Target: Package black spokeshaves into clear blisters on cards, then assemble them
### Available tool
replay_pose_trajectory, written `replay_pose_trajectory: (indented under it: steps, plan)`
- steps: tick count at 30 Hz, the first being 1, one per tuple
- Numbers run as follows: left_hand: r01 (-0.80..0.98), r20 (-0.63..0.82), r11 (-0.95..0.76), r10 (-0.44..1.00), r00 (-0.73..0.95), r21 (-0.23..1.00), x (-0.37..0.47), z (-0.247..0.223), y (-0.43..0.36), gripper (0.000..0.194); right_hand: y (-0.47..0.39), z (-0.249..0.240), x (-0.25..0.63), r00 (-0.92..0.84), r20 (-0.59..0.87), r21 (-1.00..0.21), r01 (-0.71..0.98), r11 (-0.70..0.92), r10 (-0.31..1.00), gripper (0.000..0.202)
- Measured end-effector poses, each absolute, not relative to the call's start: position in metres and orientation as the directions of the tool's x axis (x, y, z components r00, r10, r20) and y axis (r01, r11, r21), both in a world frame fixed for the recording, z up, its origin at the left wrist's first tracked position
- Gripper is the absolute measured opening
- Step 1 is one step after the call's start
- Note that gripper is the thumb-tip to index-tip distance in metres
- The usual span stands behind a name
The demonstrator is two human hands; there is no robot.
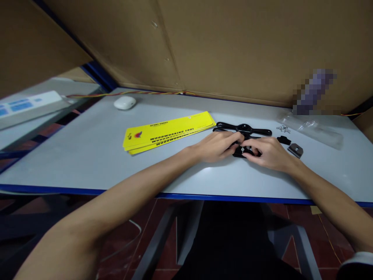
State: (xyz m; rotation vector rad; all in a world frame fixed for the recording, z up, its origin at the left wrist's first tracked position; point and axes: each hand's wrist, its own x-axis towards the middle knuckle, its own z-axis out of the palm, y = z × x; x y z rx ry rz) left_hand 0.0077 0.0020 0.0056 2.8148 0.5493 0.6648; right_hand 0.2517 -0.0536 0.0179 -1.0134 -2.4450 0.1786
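Over the right part of the table, my two hands meet at the fingertips. The fingers of my left hand (220,146) are bent closed at a black spokeshave part (238,153), mostly hidden under the hands. My right hand (269,152) pinches thumb and forefinger at a small silver screw (242,149). Just beyond the fingers lies a black spokeshave body (244,128) with two handles. A second dark body behind the knuckles is largely covered. To the right are a small black plate (283,140) and a grey slotted blade (295,150).
Yellow printed cards (169,132) lie stacked left of my hands. Several small silver screws (283,128) sit near a clear plastic bag (314,132). A white case (124,102) is at the back left, a power strip (30,105) farther left. A cardboard wall (233,50) closes the back.
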Motion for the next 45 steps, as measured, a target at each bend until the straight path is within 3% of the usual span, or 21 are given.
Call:
replay_pose_trajectory:
  steps: [8, 31, 40, 45]
  plan:
    - [0.278, 0.408, -0.932, 0.353, 0.842, 0.233, 0.007, 0.006, 0.003, 0.033, -0.052, 0.019, 0.253, -0.601, 0.379, -0.284, 0.648, 0.707, 0.704, 0.018]
    - [0.240, 0.444, -0.949, 0.308, 0.842, 0.204, 0.006, 0.008, 0.002, 0.028, -0.053, 0.034, 0.258, -0.589, 0.205, -0.322, 0.713, 0.623, 0.781, 0.015]
    - [0.273, 0.431, -0.955, 0.295, 0.853, 0.114, 0.001, 0.011, 0.003, 0.034, -0.051, 0.035, 0.259, -0.578, 0.160, -0.342, 0.728, 0.594, 0.800, 0.028]
    - [0.347, 0.352, -0.937, 0.339, 0.873, 0.043, -0.004, 0.017, 0.005, 0.039, -0.051, 0.036, 0.257, -0.577, 0.134, -0.349, 0.733, 0.584, 0.805, 0.037]
